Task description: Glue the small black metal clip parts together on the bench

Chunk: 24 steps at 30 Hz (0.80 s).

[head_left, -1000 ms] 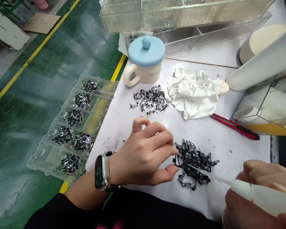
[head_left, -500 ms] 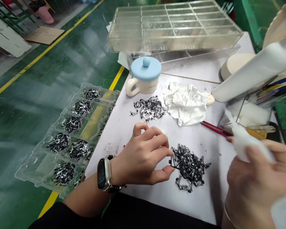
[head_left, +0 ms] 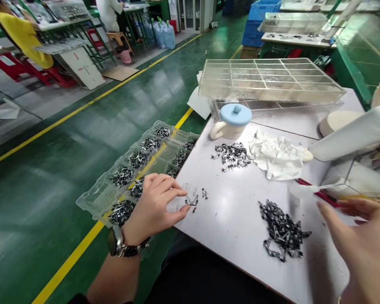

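Note:
Between the thumb and fingertips of my left hand (head_left: 158, 204) is a small black clip (head_left: 192, 202), held over the left edge of the white table (head_left: 228, 236). My right hand (head_left: 357, 236), blurred, is at the right with its thumb and fingers apart and nothing seen between them. Just beyond its thumb is a blurred whitish object (head_left: 304, 192). A pile of black clips (head_left: 281, 230) lies between my hands, nearer the right one. Farther back, a second pile of clips (head_left: 232, 156) sits beside a crumpled white cloth (head_left: 277, 155).
Left of the table, a clear compartment tray (head_left: 96, 192) holds heaps of clips. A lidded mug (head_left: 236, 120) and stacked clear divided trays (head_left: 272, 80) stand at the back. A white roll (head_left: 354, 133) and red cutter (head_left: 327, 198) are at right. Two people sit in the background.
The view has swung up and left. My left hand has moved from the near pile to the table's left edge with a clip. My right hand has let go of the whitish object.

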### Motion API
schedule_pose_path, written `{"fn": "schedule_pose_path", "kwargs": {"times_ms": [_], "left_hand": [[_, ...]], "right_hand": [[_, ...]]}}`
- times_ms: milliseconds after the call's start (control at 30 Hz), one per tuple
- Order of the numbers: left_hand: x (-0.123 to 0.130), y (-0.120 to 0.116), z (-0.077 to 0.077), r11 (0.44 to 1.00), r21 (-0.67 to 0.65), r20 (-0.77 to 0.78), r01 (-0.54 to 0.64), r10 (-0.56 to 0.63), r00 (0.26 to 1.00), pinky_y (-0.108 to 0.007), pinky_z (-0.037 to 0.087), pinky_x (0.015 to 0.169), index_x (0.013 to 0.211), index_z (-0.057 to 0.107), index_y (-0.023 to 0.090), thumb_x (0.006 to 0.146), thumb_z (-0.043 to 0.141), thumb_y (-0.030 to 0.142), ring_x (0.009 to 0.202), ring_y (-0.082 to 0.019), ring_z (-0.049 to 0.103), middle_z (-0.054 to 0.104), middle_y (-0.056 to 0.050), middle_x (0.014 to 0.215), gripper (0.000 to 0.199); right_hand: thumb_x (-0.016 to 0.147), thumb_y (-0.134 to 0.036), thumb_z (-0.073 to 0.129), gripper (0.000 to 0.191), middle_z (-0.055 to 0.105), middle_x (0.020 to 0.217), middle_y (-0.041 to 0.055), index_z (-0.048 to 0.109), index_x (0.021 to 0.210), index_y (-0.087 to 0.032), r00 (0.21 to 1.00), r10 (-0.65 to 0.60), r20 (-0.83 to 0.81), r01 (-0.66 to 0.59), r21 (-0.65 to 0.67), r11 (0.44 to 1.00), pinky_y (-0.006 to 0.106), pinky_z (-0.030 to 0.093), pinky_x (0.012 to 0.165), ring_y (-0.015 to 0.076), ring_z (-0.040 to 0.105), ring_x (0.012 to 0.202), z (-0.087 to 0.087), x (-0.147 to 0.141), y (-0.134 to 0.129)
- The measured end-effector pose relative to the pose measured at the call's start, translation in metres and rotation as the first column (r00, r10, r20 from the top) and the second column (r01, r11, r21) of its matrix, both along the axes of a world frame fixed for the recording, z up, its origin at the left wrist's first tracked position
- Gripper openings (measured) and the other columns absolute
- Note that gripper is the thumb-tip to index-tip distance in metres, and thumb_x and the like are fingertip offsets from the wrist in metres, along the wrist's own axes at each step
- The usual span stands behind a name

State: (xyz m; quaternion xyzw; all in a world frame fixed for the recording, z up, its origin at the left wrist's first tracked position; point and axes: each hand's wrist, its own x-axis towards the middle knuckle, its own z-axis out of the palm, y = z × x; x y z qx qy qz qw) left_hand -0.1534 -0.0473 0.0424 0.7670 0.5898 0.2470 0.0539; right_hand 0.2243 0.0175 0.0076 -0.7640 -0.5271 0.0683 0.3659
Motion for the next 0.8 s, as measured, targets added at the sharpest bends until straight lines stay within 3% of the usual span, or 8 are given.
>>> {"fn": "schedule_pose_path", "kwargs": {"times_ms": [33,67,133,200,267,400,567,800], "left_hand": [[-0.006,-0.008,0.001,0.999,0.001,-0.010,-0.038,0.038,0.999,-0.042,0.030,0.093,0.085,0.068,0.022,0.078,0.065,0.031,0.090,-0.018,0.057,0.066,-0.001,0.085,0.012],[-0.011,-0.015,0.002,0.998,0.003,-0.016,-0.063,0.063,0.998,-0.042,0.031,0.093,0.085,0.068,0.022,0.078,0.066,0.031,0.089,-0.019,0.057,0.066,-0.001,0.085,0.012],[-0.013,-0.023,0.003,0.997,0.008,-0.023,-0.076,0.076,0.997,-0.043,0.031,0.092,0.084,0.068,0.022,0.077,0.066,0.031,0.088,-0.019,0.057,0.067,-0.001,0.084,0.011],[-0.009,-0.026,0.003,0.998,0.022,-0.027,-0.057,0.058,0.998,-0.042,0.031,0.091,0.083,0.068,0.021,0.077,0.066,0.030,0.087,-0.018,0.057,0.067,-0.001,0.082,0.010],[-0.004,-0.026,0.004,0.998,0.051,-0.029,-0.040,0.042,0.999,-0.042,0.031,0.090,0.082,0.067,0.021,0.077,0.065,0.029,0.086,-0.018,0.058,0.067,-0.001,0.082,0.009],[0.003,-0.027,0.005,0.995,0.096,-0.015,-0.037,0.039,0.999,-0.042,0.031,0.091,0.084,0.066,0.022,0.077,0.065,0.028,0.087,-0.017,0.058,0.067,0.000,0.082,0.010],[0.003,-0.028,0.005,0.993,0.117,-0.033,-0.024,0.028,0.999,-0.041,0.031,0.090,0.083,0.067,0.022,0.077,0.065,0.029,0.086,-0.018,0.059,0.067,0.000,0.081,0.009],[0.015,-0.004,0.004,0.984,0.146,-0.055,0.100,-0.093,0.994,-0.040,0.031,0.089,0.085,0.065,0.022,0.077,0.065,0.026,0.086,-0.019,0.060,0.066,0.000,0.082,0.009]], "right_hand": [[0.066,-0.043,0.073,0.028,0.063,0.085,0.0128,0.060,0.083,-0.025,0.993,0.001,0.119,-0.006,0.047,0.999,0.044,0.038,0.065,0.0240,0.054,0.070,0.006,-0.013,-0.009],[0.075,-0.041,0.066,0.021,0.063,0.084,0.0108,0.061,0.089,-0.026,0.973,0.132,0.189,-0.150,0.084,0.985,0.041,0.039,0.063,0.0221,0.054,0.071,0.010,-0.030,-0.016],[0.083,-0.038,0.054,0.016,0.064,0.081,0.0069,0.060,0.084,-0.023,0.788,0.590,0.176,-0.604,0.034,0.796,0.035,0.044,0.066,0.0184,0.057,0.072,0.009,-0.072,-0.028],[0.084,-0.033,0.054,0.013,0.065,0.079,0.0018,0.063,0.080,-0.023,0.628,0.766,0.136,-0.761,-0.097,0.641,0.031,0.046,0.069,0.0147,0.060,0.073,-0.002,-0.117,-0.032],[0.083,-0.023,0.056,0.010,0.064,0.076,0.0020,0.064,0.079,-0.019,0.570,0.814,0.114,-0.788,-0.207,0.580,0.029,0.046,0.065,0.0131,0.058,0.067,-0.015,-0.154,-0.029],[0.087,-0.024,0.056,0.013,0.061,0.082,0.0027,0.062,0.085,-0.012,0.590,0.802,0.097,-0.741,-0.330,0.585,0.031,0.048,0.076,0.0113,0.057,0.075,-0.027,-0.187,-0.017],[0.090,-0.028,0.054,0.020,0.060,0.080,0.0020,0.060,0.082,-0.012,0.610,0.790,0.064,-0.726,-0.356,0.589,0.030,0.049,0.077,0.0099,0.056,0.075,-0.023,-0.190,-0.014],[0.084,-0.020,0.057,0.008,0.062,0.071,-0.0006,0.062,0.084,-0.014,0.671,0.741,-0.010,-0.738,-0.105,0.667,0.023,0.049,0.065,0.0076,0.057,0.064,0.000,-0.147,-0.019]]}}
